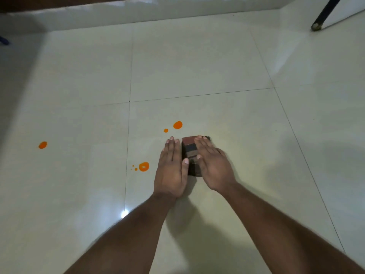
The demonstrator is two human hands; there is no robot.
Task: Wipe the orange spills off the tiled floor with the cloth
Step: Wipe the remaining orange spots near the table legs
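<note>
My left hand and right hand lie flat, fingers extended, pressing a folded striped cloth (dark reds, blue) on the tiled floor; orange spills sit just left, unwiped.

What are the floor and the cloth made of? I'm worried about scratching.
Floor: seemingly glazed ceramic or vitrified tile, glossy; it mirrors light and shows thin grout lines. Cloth: apparently soft woven fabric, matte, folded, with dark red and blue stripes.
</note>
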